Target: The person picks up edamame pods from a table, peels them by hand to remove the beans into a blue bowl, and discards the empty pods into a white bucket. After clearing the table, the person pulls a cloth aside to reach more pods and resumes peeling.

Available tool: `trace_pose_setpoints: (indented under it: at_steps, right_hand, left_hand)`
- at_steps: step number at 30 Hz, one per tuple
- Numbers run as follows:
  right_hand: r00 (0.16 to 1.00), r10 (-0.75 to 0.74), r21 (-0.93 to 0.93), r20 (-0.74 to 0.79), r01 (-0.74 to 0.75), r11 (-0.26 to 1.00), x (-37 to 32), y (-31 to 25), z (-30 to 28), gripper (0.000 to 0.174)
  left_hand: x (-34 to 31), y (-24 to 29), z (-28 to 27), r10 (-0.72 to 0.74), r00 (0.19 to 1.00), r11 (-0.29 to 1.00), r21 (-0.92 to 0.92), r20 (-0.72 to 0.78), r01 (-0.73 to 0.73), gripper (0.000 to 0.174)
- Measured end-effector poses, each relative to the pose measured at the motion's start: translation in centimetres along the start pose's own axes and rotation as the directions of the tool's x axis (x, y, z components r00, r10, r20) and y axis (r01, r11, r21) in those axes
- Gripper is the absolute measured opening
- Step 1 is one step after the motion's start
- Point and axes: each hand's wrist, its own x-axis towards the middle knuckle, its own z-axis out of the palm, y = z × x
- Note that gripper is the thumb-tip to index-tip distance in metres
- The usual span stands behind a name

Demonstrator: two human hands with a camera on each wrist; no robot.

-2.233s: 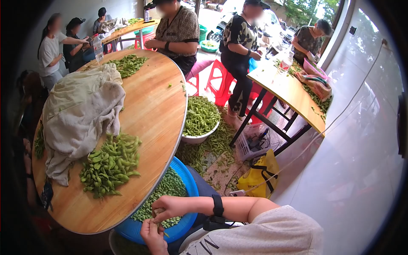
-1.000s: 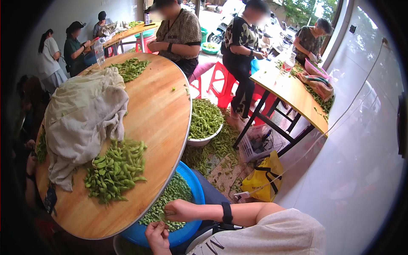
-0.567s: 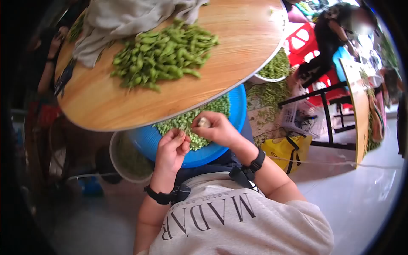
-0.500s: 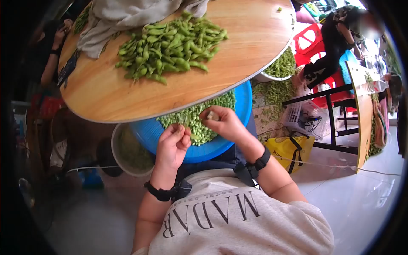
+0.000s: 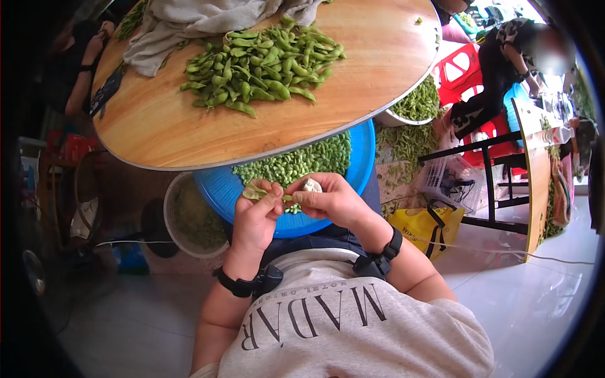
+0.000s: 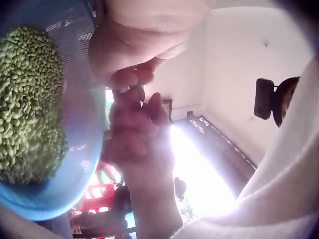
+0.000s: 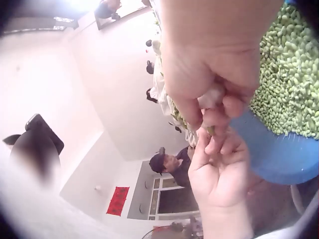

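In the head view my left hand (image 5: 255, 217) pinches a pale green edamame pod (image 5: 253, 191) between thumb and fingers. My right hand (image 5: 337, 203) meets it fingertip to fingertip, pinching the pod's other end. A small whitish thing (image 5: 312, 185) sits at the curled fingers of the right hand; its kind is unclear. Under both hands is a blue basket (image 5: 363, 142) with shelled green beans (image 5: 290, 165) in it. The right wrist view shows the fingertips of both hands meeting at a bit of green pod (image 7: 211, 130).
A round wooden table (image 5: 378, 75) overhangs the basket, bearing a heap of edamame pods (image 5: 261, 66) and a grey cloth (image 5: 189, 28). Below it stands a pale bucket (image 5: 195, 217). To the right are a white basin of pods (image 5: 416, 104), a yellow bag (image 5: 425, 227) and a second table (image 5: 535, 189).
The head view has swung down from the room to my lap. My hands have come together, the right moving left to the pod, which now shows more plainly in the left.
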Motion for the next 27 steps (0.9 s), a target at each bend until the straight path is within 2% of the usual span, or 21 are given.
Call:
trace_pose_setpoints:
  at_steps: [1, 4, 5, 7, 8, 13, 15, 18, 19, 22, 23, 27]
  right_hand:
    - [1.0, -0.017, -0.027, -0.001, 0.017, 0.999, -0.1, -0.1, 0.2, 0.016]
    - [0.995, -0.066, -0.285, -0.078, 0.042, 0.958, -0.1, 0.0, 0.5, 0.014]
    - [0.993, -0.073, -0.232, -0.098, 0.048, 0.971, -0.1, -0.2, 0.4, 0.013]
    - [0.996, -0.077, -0.352, -0.04, 0.058, 0.934, 0.0, -0.9, 0.0, 0.014]
    - [0.997, -0.075, -0.408, -0.011, 0.064, 0.911, 0.1, -1.1, 0.0, 0.015]
    - [0.998, -0.066, -0.401, -0.011, 0.055, 0.914, 0.2, -2.3, 0.8, 0.016]
    - [0.995, -0.097, -0.395, 0.011, 0.093, 0.914, 0.2, -2.1, 0.9, 0.018]
    - [0.992, -0.064, -0.249, -0.109, 0.035, 0.968, 0.2, -1.8, 0.8, 0.023]
    - [0.996, -0.087, -0.258, -0.036, 0.075, 0.963, 0.3, -1.7, 0.2, 0.032]
    - [0.997, 0.061, -0.165, 0.054, -0.052, 0.985, -0.2, -1.9, 0.0, 0.037]
    - [0.994, 0.082, -0.143, 0.077, -0.07, 0.987, -0.2, -1.9, 0.2, 0.041]
    - [0.994, 0.079, -0.177, 0.07, -0.065, 0.982, 0.1, -2.0, 0.7, 0.038]
  left_hand:
    - [-0.2, 0.0, 0.2, 0.032, 0.999, 0.998, 0.051, -0.03, -0.03, 0.009]
    - [-0.8, 0.3, 0.5, 0.06, 0.996, 0.968, 0.247, -0.06, -0.044, 0.008]
    - [-1.1, 0.3, 0.5, 0.063, 0.997, 0.928, 0.372, -0.053, -0.039, 0.008]
    - [-1.5, 0.7, 0.5, 0.068, 0.997, 0.798, 0.602, -0.037, -0.032, 0.008]
    - [-1.6, 1.0, 0.4, 0.048, 0.999, 0.802, 0.597, -0.013, -0.031, 0.008]
    - [-1.5, 2.0, 0.4, -0.018, 0.998, 0.846, 0.532, 0.056, -0.014, 0.01]
    - [-1.1, 1.7, 0.2, -0.031, 0.999, 0.905, 0.424, 0.034, 0.014, 0.01]
    - [-1.1, 1.5, 0.3, -0.019, 0.999, 0.941, 0.339, 0.028, 0.008, 0.011]
    - [-1.0, 1.6, 0.5, -0.008, 1.0, 0.947, 0.322, 0.03, -0.002, 0.011]
    - [-1.2, 1.7, 1.1, 0.038, 0.999, 0.902, 0.43, -0.001, -0.034, 0.012]
    - [-1.3, 1.8, 1.4, 0.05, 0.999, 0.887, 0.46, -0.003, -0.043, 0.012]
    - [-1.5, 1.7, 2.0, 0.109, 0.994, 0.818, 0.571, -0.031, -0.072, 0.011]
